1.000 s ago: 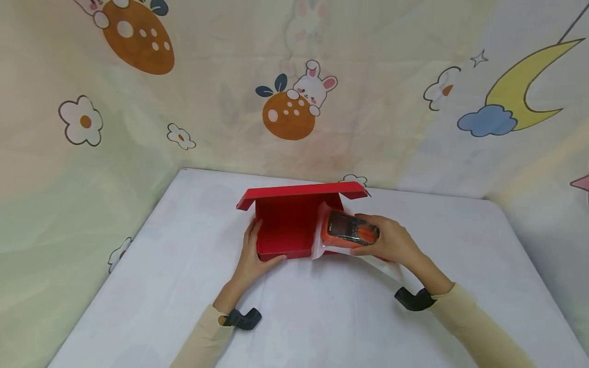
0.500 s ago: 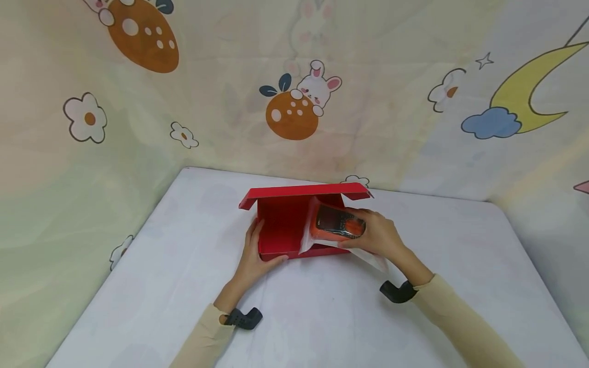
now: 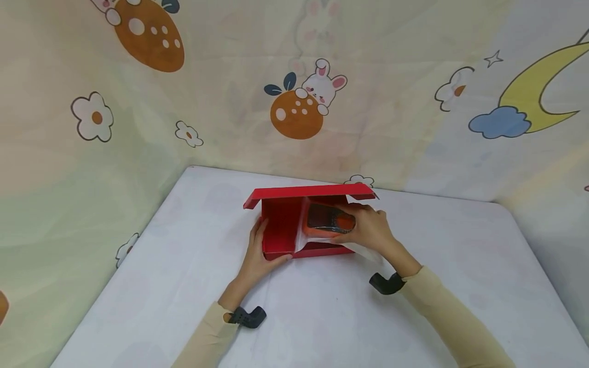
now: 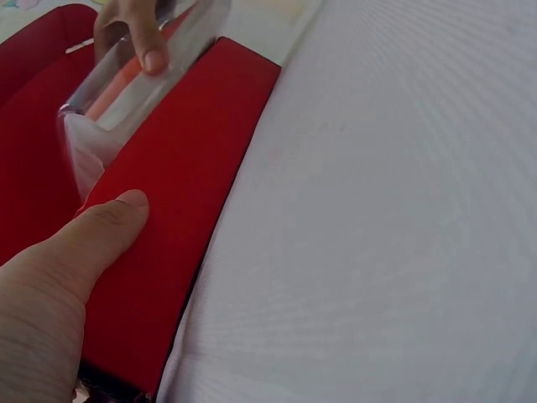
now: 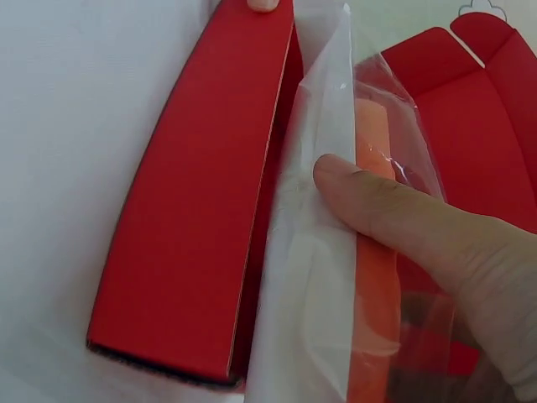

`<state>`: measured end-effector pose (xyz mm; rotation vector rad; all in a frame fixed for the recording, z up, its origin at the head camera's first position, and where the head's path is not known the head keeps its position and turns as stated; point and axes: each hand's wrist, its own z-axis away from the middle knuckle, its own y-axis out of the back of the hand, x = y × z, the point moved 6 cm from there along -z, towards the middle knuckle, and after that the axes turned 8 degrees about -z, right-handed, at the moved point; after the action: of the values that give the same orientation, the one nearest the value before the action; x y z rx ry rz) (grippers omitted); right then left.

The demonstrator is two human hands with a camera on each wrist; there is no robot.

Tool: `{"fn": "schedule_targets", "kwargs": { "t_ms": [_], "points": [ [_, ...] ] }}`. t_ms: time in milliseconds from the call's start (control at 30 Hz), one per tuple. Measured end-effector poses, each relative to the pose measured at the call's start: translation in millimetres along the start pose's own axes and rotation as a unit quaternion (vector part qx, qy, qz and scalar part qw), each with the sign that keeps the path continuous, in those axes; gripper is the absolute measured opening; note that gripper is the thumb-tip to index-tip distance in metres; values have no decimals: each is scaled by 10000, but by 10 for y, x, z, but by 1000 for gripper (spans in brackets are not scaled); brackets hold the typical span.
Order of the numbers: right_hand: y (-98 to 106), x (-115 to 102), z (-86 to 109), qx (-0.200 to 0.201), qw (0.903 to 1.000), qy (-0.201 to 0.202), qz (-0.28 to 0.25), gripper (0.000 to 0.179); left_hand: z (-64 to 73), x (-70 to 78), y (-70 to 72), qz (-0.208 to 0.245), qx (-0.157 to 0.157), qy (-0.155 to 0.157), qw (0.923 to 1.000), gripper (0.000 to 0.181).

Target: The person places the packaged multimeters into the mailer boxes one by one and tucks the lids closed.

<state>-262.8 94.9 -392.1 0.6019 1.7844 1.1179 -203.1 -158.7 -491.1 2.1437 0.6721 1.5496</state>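
An open red cardboard box [image 3: 322, 252] stands on the table, its lid [image 3: 313, 191] raised at the back. My left hand [image 3: 255, 255] holds the box's left front corner; in the left wrist view its thumb lies against the front wall. With my right hand [image 3: 372, 230] I grip an orange and black multimeter [image 3: 327, 220] wrapped in a clear plastic bag [image 5: 306, 285]. It is tilted over the right part of the box, partly inside the opening. The right thumb presses the bag's near side; the other right fingers are mostly hidden behind the meter.
A white-covered table [image 3: 331, 312] surrounds the box. Behind it hangs a patterned cloth [image 3: 221, 92] with rabbits and flowers. Each wrist wears a black camera mount [image 3: 386, 283].
My right hand has carried the bagged multimeter left and further into the box's opening. The left hand keeps its hold on the corner. The head view has shifted slightly.
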Motion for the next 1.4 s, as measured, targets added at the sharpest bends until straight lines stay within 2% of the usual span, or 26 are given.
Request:
{"fn": "schedule_targets", "kwargs": {
  "t_ms": [367, 767, 1000, 1167, 1400],
  "points": [
    [-43, -132, -106, -104, 9998, 50, -154, 85, -10, 11, -1, -44, 9, -61, 10000, 109],
    [-266, -345, -313, -260, 9990, 325, -155, 84, -17, 10, -2, -5, -18, -13, 10000, 109],
    [-382, -369, -373, -443, 9971, 400, -463, 84, 8, -23, 7, -62, -44, -42, 10000, 108],
    [-440, -389, -463, -488, 9965, 468, -496, 84, 0, -24, 18, -38, -80, 39, 10000, 108],
    [-617, -382, -538, -803, 9914, 399, -955, 88, 3, -28, -7, 11, -109, -10, 9999, 108]
  ]
}}
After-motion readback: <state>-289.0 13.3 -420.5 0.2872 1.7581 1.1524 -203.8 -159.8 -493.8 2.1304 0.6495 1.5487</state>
